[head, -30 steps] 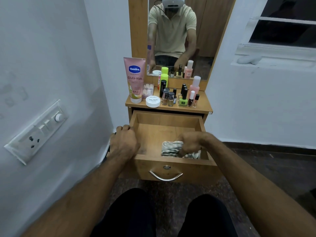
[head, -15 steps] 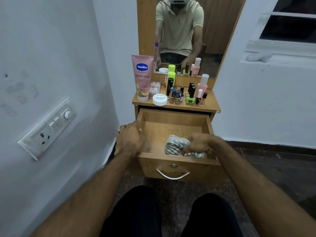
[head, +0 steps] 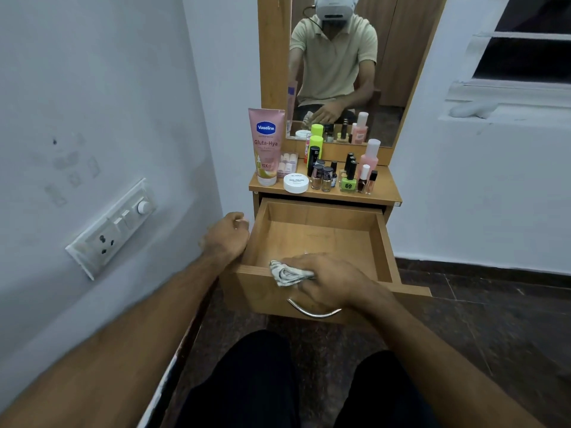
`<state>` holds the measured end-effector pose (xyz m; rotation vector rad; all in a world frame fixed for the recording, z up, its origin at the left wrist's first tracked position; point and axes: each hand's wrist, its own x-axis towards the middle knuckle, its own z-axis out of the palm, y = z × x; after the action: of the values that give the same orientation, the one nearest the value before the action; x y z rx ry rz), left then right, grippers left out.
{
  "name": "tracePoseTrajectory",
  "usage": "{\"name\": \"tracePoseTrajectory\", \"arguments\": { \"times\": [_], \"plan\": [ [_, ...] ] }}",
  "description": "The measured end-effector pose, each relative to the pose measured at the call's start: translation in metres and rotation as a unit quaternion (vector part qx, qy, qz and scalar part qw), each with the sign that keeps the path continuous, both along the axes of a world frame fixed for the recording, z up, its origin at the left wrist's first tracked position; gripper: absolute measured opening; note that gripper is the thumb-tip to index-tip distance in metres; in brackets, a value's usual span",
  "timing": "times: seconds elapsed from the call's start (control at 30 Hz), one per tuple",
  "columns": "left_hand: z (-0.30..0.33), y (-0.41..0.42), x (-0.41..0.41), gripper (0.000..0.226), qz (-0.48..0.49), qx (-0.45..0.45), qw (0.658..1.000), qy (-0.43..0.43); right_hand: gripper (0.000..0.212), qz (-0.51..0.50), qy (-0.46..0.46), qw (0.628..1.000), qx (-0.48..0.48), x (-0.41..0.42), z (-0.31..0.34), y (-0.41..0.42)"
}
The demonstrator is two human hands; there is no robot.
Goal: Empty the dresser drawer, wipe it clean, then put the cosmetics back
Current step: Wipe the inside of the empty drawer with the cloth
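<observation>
The drawer (head: pixel 318 242) is pulled out toward the person and its wooden floor is bare, so the emptying looks done and the wiping is in hand. The right hand (head: pixel 327 281) sits over the drawer's front edge, fingers curled round a bunched striped cloth (head: pixel 285 272), which pokes out to the left of the knuckles and lies across the top of the front panel. From those fingers the unwiped floor of the drawer stretches away and slightly up, toward the mirror; the drawer's long axis runs left to right across the person, so the next strokes would likely sweep sideways or push back into the far corners. The right hand is plainly the nearer one for that, being already on the rim with the cloth in its grip.

The left hand (head: pixel 227 234) is just outside the drawer's left wall, near its back corner, fingers loosely curled and holding nothing; whether it touches the wood cannot be told.

The cosmetics wait on the tabletop (head: pixel 383 188) above the drawer: a tall pink lotion tube (head: pixel 266 145) at the left, a round white jar (head: pixel 296 182) beside it, a cluster of small nail polish bottles (head: pixel 323 179), a green bottle (head: pixel 348 184) and a pink bottle (head: pixel 369 157) toward the right. Returning them seems the stage left.
</observation>
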<state>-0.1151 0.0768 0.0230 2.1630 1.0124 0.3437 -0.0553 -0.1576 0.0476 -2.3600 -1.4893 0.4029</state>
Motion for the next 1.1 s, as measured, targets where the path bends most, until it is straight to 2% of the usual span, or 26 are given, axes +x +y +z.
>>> {"name": "tracePoseTrajectory", "arguments": {
  "times": [0.07, 0.13, 0.23, 0.3, 0.5, 0.7, 0.83, 0.97, 1.1],
  "plan": [
    [-0.005, 0.007, -0.012, 0.044, 0.001, 0.093, 0.991, 0.097, 0.058, 0.009, -0.018, 1.000, -0.003, -0.002, -0.006, 0.006],
    [-0.013, 0.011, -0.021, 0.048, 0.009, 0.067, 0.987, 0.144, 0.059, 0.029, -0.057, 0.998, -0.017, -0.010, -0.009, 0.016],
    [-0.024, 0.009, -0.025, 0.051, 0.010, -0.022, 0.994, 0.111, 0.061, 0.046, -0.092, 0.994, -0.022, -0.033, -0.007, 0.040],
    [-0.024, 0.009, -0.027, 0.050, 0.027, -0.034, 0.995, 0.091, 0.061, 0.051, -0.110, 0.992, -0.031, -0.043, -0.007, 0.049],
    [-0.020, 0.000, -0.028, 0.055, 0.071, 0.004, 0.993, 0.099, 0.060, 0.044, -0.117, 0.990, -0.067, -0.025, -0.004, 0.016],
    [-0.022, 0.003, -0.023, 0.053, 0.081, 0.033, 0.993, 0.085, 0.064, 0.036, -0.113, 0.992, -0.037, -0.052, -0.007, 0.053],
    [-0.023, 0.003, -0.027, 0.053, 0.087, 0.041, 0.992, 0.087, 0.063, 0.033, -0.113, 0.992, -0.041, -0.040, -0.003, 0.032],
    [-0.020, -0.004, -0.029, 0.052, 0.103, 0.119, 0.986, 0.050, 0.063, -0.004, -0.144, 0.988, -0.047, -0.030, -0.005, 0.000],
    [-0.018, -0.002, -0.023, 0.049, 0.109, 0.179, 0.978, 0.023, 0.068, -0.032, -0.167, 0.985, -0.007, -0.057, -0.019, 0.027]
  ]
}}
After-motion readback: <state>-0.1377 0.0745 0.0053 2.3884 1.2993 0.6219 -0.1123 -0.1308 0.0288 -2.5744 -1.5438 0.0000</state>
